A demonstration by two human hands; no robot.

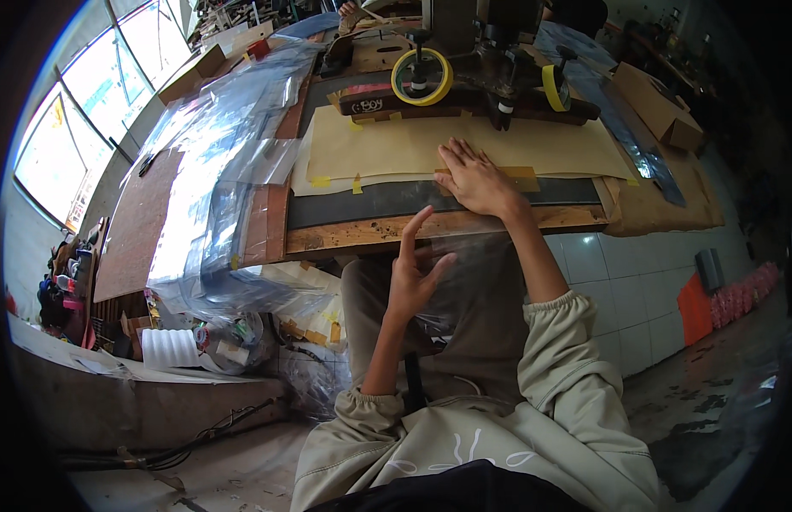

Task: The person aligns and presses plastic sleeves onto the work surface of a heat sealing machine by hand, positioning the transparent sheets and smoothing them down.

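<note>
My right hand [481, 182] lies flat, fingers stretched out, on a large cream-coloured sheet [387, 152] and a strip of amber tape [521, 177] at its near edge. Smaller bits of yellow tape [320, 182] stick along that edge. Under the sheet is a dark grey pad [370, 206] on the wooden worktable [370, 233]. Just short of the table's front edge, my left hand [413, 277] is raised with thumb and fingers apart, apparently holding nothing. Beyond the sheet, a dark bar [375, 104] of a machine crosses it, with a roll of yellow tape [448, 81] hung on a knob.
Clear plastic sheets [217, 171] cover the table's left side. A second yellow tape roll [556, 89] hangs on the machine's right. An open cardboard box [660, 107] stands at the right. Below left are a white foam roll [170, 348] and plastic scraps. Another person's hand [348, 8] shows far off.
</note>
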